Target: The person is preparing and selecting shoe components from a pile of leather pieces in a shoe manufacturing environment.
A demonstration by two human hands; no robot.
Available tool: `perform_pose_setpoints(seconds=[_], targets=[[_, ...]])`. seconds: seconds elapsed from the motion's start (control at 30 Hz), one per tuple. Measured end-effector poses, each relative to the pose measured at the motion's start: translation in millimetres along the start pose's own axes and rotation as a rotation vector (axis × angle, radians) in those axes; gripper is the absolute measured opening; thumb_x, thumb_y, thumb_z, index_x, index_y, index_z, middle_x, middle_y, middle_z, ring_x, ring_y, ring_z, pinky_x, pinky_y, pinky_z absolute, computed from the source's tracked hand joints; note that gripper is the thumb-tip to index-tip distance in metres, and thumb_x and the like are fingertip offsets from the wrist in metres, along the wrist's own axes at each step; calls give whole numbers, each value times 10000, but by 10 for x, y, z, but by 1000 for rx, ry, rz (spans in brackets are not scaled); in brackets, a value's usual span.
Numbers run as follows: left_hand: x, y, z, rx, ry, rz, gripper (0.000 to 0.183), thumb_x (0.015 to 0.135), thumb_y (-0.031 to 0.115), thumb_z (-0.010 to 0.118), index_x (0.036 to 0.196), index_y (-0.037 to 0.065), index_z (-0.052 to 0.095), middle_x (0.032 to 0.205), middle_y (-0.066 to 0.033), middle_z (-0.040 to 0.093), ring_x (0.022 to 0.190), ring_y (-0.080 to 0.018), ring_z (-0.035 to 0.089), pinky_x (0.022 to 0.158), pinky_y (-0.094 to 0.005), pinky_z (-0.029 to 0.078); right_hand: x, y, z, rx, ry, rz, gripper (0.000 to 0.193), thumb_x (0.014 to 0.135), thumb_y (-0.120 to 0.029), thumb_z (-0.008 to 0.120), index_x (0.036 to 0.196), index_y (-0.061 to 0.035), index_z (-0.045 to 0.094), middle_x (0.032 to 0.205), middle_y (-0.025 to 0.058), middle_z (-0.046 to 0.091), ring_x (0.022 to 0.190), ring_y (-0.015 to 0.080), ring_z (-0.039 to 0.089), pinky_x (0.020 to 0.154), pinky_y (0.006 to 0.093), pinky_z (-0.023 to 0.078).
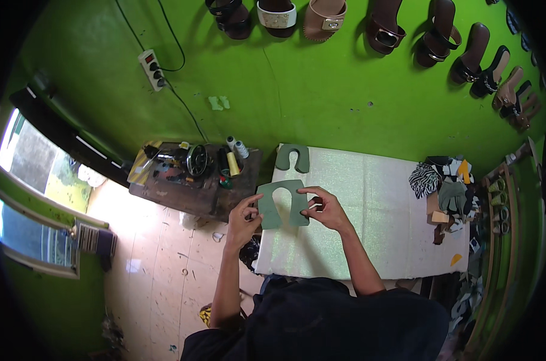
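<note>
Green cutout piece (267, 209), one: pinched at opposite edges by left hand (243, 222) and right hand (328, 210), above bench (381, 204). Step, apparently: inspection. Next move likely needs level placing.

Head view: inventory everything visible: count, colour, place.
Covered table: 1, whitish, centre
Cut-out sheet: 1, green, centre, held
U-shaped piece: 1, green, table's far left
Scrap pile: 1, mixed colours, table's right end
Workbench: 1, brown, left of table
Sewing machine: 1, black, on workbench
Spools: several, mixed, on workbench
Walls: several, green, around
Power strip: 1, white, wall
Sandals: at least ten, mixed colours, wall
Openings: at least 2, bright, left
Floor: 1, pale, lower left
Footwear rack: 1, brown, far right
Left hand: 1, bare, sheet's left edge
Right hand: 1, bare, sheet's right edge
Shirt: 1, dark, bottom centre
</note>
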State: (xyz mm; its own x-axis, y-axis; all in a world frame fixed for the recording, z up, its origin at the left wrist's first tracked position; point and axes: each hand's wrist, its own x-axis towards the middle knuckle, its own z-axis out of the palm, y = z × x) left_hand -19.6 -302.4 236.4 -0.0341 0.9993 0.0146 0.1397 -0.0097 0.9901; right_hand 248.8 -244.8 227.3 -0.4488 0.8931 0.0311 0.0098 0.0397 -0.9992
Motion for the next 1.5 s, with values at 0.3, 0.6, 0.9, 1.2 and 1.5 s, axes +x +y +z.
perform_pose_setpoints(seconds=[0.3,0.6,0.9,1.2,1.5], targets=[[763,-219,-343,-12,-220,-36,566,776,-99,674,1314,68,613,1242,-65,641,861,-79,618,782,-229,490,253,124,233,-44,259,82,599,758,122,745,1295,-105,610,1297,29,583,865,93,597,758,232,551],[1320,-584,-490,21,-351,-56,582,756,-93,671,1314,58,608,1240,-89,642,866,-110,626,790,-243,508,539,363,431,-169,425,123,598,748,117,735,1291,-97,602,1272,55,597,869,130,645,761,254,568],[1867,-975,-321,1,-339,-31,562,767,-93,679,1305,53,610,1251,-97,637,890,-134,640,774,-263,527,1020,609,180,-212,467,140,580,768,131,682,1294,-93,588,1252,82,594,812,154,665,728,273,567],[2647,-1401,-40,84,-291,47,579,775,-100,684,1320,74,591,1246,-119,642,909,-167,675,777,-291,553,1688,1060,-244,-276,485,103,588,768,135,675,1297,-103,579,1291,70,596,843,160,668,762,283,578],[3230,-1827,211,269,-327,52,573,773,-100,676,1306,94,595,1247,-143,649,894,-213,708,802,-323,557,2078,1659,-628,-316,512,109,598,741,128,680,1288,-98,589,1294,88,601,939,194,671,790,299,579]])
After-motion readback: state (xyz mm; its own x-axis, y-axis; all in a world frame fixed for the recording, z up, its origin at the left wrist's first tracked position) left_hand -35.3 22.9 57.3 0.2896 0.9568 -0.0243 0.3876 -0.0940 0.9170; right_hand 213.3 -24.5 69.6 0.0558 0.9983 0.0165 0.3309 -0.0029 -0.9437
